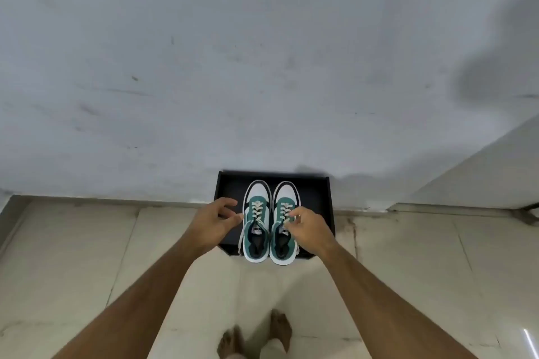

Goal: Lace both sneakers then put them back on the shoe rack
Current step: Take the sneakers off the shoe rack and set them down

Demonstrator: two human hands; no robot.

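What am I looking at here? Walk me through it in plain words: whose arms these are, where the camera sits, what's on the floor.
There is no machine: the camera is worn on a person's head and looks down past their two bare arms. Their bare feet show at the bottom, on a tiled floor by a grey wall. Against the wall sits a low black shoe rack holding a pair of green and white sneakers: the left sneaker and right sneaker, both laced. The left hand hovers open beside the left sneaker. The right hand pinches at the right sneaker's laces; whether it holds them is unclear.
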